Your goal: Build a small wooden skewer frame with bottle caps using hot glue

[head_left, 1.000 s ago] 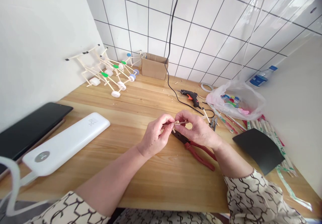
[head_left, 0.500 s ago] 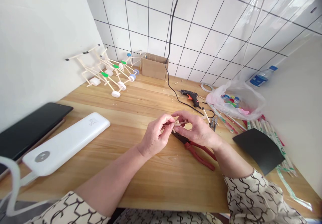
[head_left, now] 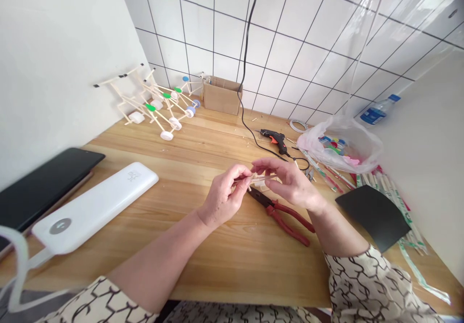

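Thin wooden sticks (head_left: 259, 178) are pinched between the thumb and fingers of my left hand (head_left: 226, 195), near the middle of the view. My right hand (head_left: 290, 183) is curved around the right end of the sticks, its thumb and fingers parted. Whether its fingertips touch them is hard to see. Just below both hands, red-handled pliers (head_left: 286, 219) lie on the wooden table (head_left: 217, 265). Behind my right hand rests a black glue gun (head_left: 275, 140) with an orange trigger.
Stick frames with white wheels (head_left: 166, 135) stand at the back left, beside a cardboard box (head_left: 223, 95). A white power bank (head_left: 97, 207) and black phone (head_left: 61, 178) lie left. At right are a plastic bag (head_left: 340, 144), a black sheet (head_left: 375, 216) and wrapped sticks (head_left: 395, 192).
My right hand has shifted slightly right and its thumb and fingers have spread, showing more of the sticks. My left hand has stayed in place.
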Available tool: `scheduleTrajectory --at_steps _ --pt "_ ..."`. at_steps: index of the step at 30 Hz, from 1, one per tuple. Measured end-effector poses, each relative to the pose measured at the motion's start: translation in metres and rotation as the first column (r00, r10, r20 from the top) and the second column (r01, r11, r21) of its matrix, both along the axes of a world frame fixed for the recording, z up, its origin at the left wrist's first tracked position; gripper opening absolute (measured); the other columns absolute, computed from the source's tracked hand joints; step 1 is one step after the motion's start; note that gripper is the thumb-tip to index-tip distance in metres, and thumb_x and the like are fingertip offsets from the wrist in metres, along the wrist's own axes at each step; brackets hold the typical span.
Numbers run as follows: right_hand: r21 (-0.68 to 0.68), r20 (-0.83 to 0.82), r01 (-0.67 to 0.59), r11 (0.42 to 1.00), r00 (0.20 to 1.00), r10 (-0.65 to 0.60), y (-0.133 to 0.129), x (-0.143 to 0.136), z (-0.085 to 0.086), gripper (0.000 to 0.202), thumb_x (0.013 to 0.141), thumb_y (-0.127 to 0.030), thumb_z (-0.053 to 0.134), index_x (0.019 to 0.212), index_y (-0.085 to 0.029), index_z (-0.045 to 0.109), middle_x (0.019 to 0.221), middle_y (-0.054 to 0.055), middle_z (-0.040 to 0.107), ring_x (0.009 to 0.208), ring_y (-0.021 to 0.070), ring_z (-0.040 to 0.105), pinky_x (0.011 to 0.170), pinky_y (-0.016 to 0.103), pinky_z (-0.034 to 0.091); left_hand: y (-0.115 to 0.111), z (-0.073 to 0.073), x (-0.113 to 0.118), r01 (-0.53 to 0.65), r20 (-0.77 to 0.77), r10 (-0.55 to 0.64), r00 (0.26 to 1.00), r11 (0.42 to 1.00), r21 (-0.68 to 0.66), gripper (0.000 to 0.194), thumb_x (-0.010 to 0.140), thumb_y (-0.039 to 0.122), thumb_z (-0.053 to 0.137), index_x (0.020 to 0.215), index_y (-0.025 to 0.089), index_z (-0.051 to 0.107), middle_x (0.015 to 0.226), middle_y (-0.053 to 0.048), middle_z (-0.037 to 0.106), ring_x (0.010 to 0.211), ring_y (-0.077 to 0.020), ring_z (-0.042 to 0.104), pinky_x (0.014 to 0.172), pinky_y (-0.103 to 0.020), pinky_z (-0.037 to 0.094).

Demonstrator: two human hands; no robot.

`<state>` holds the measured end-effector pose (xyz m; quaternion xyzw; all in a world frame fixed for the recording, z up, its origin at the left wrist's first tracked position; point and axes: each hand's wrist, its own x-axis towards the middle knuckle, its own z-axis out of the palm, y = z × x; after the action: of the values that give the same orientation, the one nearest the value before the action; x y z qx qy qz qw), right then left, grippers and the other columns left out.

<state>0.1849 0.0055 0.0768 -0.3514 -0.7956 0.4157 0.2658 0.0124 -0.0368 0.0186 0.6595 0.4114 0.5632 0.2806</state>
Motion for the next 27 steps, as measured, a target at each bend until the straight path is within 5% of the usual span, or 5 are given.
scheduleTrajectory --at_steps 6,12,27 --pt "-0.014 -0.019 0.019 1.000 1.000 -0.019 0.001 -0.001 -0.003 0.036 0.073 -0.009 0.048 0.107 -0.016 0.058 0.102 0.008 0.066 0.092 0.0172 0.060 0.083 0.035 0.048 0.000 0.000 -0.001 0.000 0.000 0.000 1.000 1.000 0.014 0.005 0.088 0.020 0.050 0.087 0.018 0.054 0.072 0.000 0.060 0.064 -0.0098 0.058 0.060 -0.018 0.046" --pt "0.030 0.038 -0.001 1.000 0.999 0.000 0.000 -0.003 -0.004 0.039 0.073 -0.015 0.062 0.111 -0.020 0.055 0.105 0.007 0.066 0.095 0.0177 0.060 0.086 0.036 0.046 0.000 0.000 0.000 0.014 0.014 -0.014 1.000 1.000 0.020 0.003 0.088 0.018 0.050 0.088 0.017 0.053 0.075 0.000 0.061 0.065 -0.0090 0.059 0.060 -0.017 0.046" --pt "0.118 -0.129 0.044 0.992 0.991 -0.028 -0.004 -0.015 -0.018 0.042 0.077 -0.016 0.065 0.115 -0.022 0.051 0.092 0.002 0.063 0.082 0.0138 0.059 0.077 0.030 0.046 -0.003 0.004 -0.001 0.030 0.010 -0.030 1.000 1.000 0.007 0.004 0.088 0.017 0.049 0.088 0.017 0.053 0.077 -0.001 0.063 0.065 -0.0087 0.059 0.059 -0.017 0.045"
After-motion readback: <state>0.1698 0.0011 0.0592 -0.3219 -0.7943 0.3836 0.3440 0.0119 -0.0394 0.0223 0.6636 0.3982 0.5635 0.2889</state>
